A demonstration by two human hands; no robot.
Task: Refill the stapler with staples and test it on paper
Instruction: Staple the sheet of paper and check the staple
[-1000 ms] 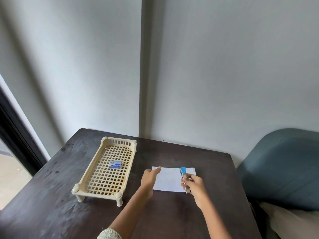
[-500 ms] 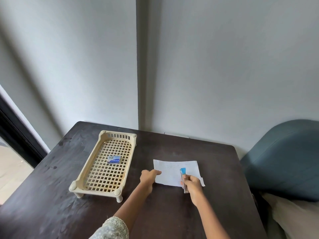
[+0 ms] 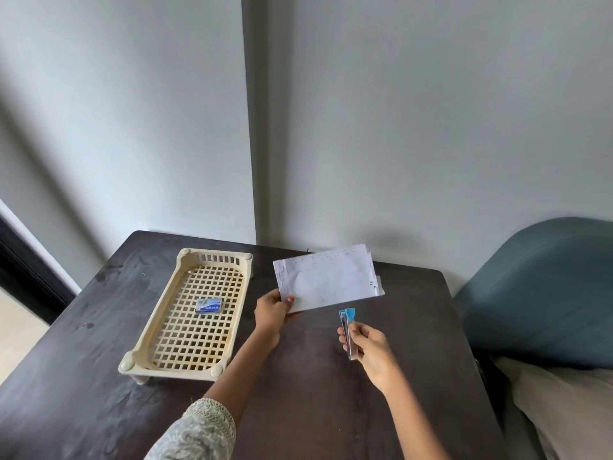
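Observation:
My left hand (image 3: 272,313) pinches the lower left corner of a folded white paper (image 3: 326,278) and holds it raised above the dark table (image 3: 315,393). A small blue and silver stapler (image 3: 348,330) is gripped in my right hand (image 3: 370,355), its blue tip pointing up, just below the paper's lower right edge and apart from it. The blue staple box (image 3: 208,306) lies in the cream lattice tray (image 3: 199,370) to the left.
The grey wall stands right behind the table's far edge. A blue-grey padded chair (image 3: 544,293) sits close to the table's right side. A dark door frame (image 3: 30,263) runs along the far left.
My left hand has lifted the paper off the table and tilted it up. My right hand has pulled the stapler back off the paper, toward me.

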